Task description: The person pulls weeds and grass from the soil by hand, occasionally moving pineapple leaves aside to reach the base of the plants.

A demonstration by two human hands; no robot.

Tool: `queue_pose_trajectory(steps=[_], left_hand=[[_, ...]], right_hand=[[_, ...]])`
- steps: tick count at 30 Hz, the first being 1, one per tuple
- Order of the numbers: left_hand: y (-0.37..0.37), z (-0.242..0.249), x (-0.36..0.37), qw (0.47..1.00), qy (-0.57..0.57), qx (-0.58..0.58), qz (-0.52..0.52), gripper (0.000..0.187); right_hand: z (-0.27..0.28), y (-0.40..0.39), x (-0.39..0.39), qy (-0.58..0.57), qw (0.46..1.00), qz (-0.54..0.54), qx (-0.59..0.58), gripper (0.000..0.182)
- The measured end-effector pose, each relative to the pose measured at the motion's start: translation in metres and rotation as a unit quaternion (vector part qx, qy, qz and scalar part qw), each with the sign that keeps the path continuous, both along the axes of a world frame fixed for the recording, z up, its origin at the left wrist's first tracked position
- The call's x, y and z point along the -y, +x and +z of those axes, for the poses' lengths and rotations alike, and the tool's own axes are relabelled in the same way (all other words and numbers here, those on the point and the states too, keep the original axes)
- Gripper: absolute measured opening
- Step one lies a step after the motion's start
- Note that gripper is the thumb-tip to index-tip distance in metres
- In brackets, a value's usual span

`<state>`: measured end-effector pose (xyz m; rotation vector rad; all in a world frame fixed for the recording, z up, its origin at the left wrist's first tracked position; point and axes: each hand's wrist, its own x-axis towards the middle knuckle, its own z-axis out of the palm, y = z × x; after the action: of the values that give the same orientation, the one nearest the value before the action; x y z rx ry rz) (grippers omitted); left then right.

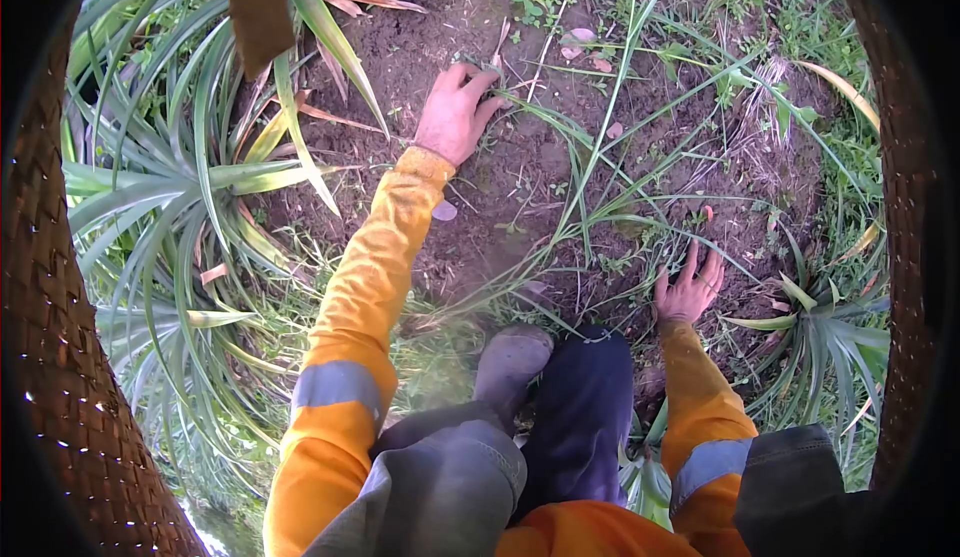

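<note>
My left hand (460, 112) reaches forward over the brown soil (510, 172), its fingers curled at a small tuft of green weed (484, 74); what the fingertips hold is too small to make out. Lower on the right, my right hand (690, 287) rests on the ground with its fingers spread and nothing in them. Long green grass blades (590, 182) run between the two hands. A small orange-red bit (709, 214) lies just beyond the right fingertips.
A large spiky-leaved plant (190, 182) fills the left side. A smaller one (820, 322) stands right of my right hand. Dry straw (765, 107) lies at the upper right. My boot (515, 362) is at the bottom centre, and a woven brim (60, 357) borders the view.
</note>
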<state>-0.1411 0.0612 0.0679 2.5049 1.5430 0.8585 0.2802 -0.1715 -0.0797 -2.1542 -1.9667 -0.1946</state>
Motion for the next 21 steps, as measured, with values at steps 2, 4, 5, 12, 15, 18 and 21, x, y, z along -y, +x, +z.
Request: queue_pose_trajectory(steps=[2,4,5,12,15,18,21], left_hand=[[0.001,-0.015,0.003,0.998,-0.040,0.032,0.041,0.029],[0.000,-0.021,0.003,0.996,-0.042,0.070,0.040,0.018],[-0.003,-0.024,0.010,0.995,-0.028,0.094,0.022,0.015],[0.030,0.029,0.104,0.877,-0.358,-0.069,-0.313,0.032],[0.034,0.070,0.059,0.904,-0.370,-0.068,-0.203,0.054],[0.043,0.035,-0.012,0.996,0.078,-0.023,-0.022,0.047],[0.046,-0.004,-0.054,0.986,0.137,-0.047,-0.081,0.025]], right_hand=[[0.001,0.001,0.001,0.003,1.000,0.003,0.000,0.081],[-0.001,0.001,0.000,0.004,1.000,0.001,0.002,0.081],[-0.001,0.001,0.000,0.005,1.000,0.003,0.001,0.081],[-0.003,0.003,0.003,-0.005,1.000,-0.004,0.004,0.081],[-0.001,0.002,0.001,0.006,1.000,0.003,-0.007,0.081],[0.000,0.000,0.000,0.005,1.000,-0.002,-0.007,0.081],[0.000,-0.001,0.001,-0.006,1.000,-0.007,-0.006,0.082]])
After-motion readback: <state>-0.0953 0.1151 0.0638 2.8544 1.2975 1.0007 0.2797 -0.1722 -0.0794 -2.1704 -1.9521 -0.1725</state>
